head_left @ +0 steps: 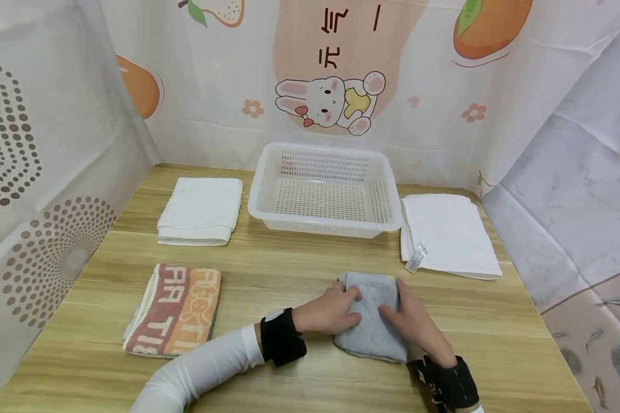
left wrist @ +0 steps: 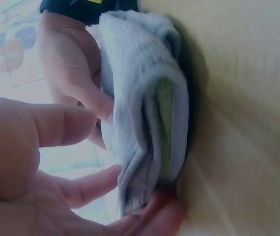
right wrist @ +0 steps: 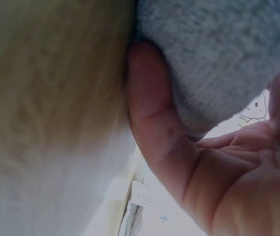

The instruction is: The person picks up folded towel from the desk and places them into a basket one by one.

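A folded grey towel lies on the table between both hands, its layered end with a green strip facing the left wrist view. My left hand holds its left side: one fingertip touches the top and other fingers curve round the edge near the table. The left thumb stands slightly off the cloth. On the opposite side my right hand grips the towel, thumb over the top and a finger along the edge against the tabletop. Parts of the right fingers are hidden.
A white slotted basket stands at the back. Folded white towels lie to its left and right; the right one has a tag and lies against the basket. A patterned orange and maroon towel lies near the left forearm. Curtains surround the table.
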The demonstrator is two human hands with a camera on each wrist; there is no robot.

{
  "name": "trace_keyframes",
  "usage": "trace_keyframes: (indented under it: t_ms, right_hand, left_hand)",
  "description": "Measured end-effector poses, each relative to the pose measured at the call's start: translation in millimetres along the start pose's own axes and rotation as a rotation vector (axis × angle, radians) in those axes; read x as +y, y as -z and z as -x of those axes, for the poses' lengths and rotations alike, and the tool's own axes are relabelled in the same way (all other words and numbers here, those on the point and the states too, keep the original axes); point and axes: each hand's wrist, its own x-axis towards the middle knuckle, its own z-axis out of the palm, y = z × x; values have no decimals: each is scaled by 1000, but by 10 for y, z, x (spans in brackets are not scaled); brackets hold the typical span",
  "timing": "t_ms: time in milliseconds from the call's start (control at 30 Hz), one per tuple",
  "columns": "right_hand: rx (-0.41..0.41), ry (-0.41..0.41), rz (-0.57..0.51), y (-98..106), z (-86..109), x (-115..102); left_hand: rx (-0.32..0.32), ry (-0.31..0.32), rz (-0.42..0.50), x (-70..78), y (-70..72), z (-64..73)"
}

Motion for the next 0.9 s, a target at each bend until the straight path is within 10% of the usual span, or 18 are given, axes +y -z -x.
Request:
trace_keyframes:
  t_ms: [667,900]
  right_hand:
    - [2,23,-72,2,27,-35]
    - [7,23,-81,-1,36,-27]
  left_hand:
    - [113,60,357,27,-51,-69]
    - [192,133,630,33,-78,-150]
